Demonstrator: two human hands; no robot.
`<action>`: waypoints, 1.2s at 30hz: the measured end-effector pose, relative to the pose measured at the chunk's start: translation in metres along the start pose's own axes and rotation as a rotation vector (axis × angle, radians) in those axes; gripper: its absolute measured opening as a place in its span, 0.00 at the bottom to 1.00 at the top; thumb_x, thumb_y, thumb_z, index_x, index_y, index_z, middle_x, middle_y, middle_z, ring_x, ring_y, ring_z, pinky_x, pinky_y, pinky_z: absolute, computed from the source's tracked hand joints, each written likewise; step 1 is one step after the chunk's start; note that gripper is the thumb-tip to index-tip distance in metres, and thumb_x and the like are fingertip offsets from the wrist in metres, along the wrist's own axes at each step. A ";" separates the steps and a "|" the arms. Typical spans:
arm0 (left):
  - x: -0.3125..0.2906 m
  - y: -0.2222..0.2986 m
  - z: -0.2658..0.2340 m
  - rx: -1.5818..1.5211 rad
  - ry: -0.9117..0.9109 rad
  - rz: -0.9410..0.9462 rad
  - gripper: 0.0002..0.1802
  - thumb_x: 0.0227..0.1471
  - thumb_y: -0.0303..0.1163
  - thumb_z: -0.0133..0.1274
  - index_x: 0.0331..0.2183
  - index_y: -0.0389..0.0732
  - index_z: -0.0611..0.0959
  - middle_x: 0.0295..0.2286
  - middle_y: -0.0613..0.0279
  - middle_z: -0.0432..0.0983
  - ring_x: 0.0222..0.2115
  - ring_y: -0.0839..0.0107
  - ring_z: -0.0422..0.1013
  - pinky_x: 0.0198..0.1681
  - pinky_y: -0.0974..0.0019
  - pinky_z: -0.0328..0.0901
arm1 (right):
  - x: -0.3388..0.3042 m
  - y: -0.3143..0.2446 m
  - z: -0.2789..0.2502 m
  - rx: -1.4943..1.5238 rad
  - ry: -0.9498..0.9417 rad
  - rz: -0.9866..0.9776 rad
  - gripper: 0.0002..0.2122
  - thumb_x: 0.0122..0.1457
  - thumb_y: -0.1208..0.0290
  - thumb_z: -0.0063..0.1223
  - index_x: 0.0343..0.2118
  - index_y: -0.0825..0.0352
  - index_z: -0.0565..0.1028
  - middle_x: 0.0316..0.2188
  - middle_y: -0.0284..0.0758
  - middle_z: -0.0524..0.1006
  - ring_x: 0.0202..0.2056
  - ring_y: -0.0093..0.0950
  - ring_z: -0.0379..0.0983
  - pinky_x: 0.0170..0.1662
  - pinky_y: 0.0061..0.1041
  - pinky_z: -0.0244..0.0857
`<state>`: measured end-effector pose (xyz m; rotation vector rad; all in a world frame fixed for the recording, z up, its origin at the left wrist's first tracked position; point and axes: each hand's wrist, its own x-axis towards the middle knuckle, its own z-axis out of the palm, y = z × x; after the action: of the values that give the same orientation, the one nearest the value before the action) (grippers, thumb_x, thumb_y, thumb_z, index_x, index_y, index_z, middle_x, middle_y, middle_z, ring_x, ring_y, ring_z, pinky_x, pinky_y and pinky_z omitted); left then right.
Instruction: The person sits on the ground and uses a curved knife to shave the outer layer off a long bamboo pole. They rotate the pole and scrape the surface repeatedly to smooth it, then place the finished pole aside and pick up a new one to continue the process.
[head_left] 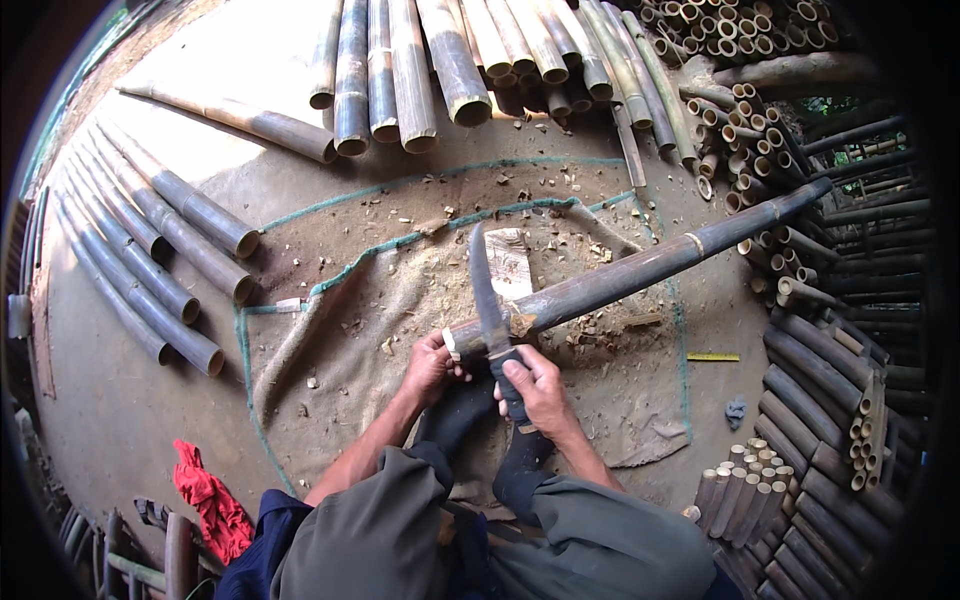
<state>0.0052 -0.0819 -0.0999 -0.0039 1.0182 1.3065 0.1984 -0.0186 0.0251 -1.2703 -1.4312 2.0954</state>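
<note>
A long dark bamboo pole [640, 268] slants from my lap-side up to the right. Its pale cut end is gripped by my left hand [430, 370], the fingers closed at its underside. My right hand [538, 390] is wrapped around the dark handle of a large curved knife [485, 280]. The blade points away from me and crosses over the pole near its cut end; whether it touches the bamboo I cannot tell. Just beyond the pole, a pale wooden block [508, 262] lies on the ground cloth. A notched, lighter patch shows on the pole beside the blade.
Wood chips litter a brown cloth [350, 350] with green edging. Bamboo poles [180, 240] lie at the left, and more [410, 75] at the far side. Short bamboo pieces [745, 490] are stacked at the right. A yellow ruler [713, 357] and a red cloth [210, 500] lie on the floor.
</note>
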 end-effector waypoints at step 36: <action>0.003 -0.002 0.000 0.142 0.053 0.080 0.07 0.63 0.24 0.60 0.40 0.32 0.88 0.21 0.61 0.80 0.13 0.77 0.68 0.18 0.67 0.71 | -0.004 -0.017 -0.049 0.117 0.583 -0.246 0.15 0.75 0.55 0.55 0.45 0.64 0.72 0.26 0.31 0.78 0.20 0.20 0.76 0.23 0.22 0.73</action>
<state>0.0062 -0.0803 -0.1026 0.1112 1.1649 1.3097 0.2365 0.0152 0.0361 -1.4165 -1.1159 1.4572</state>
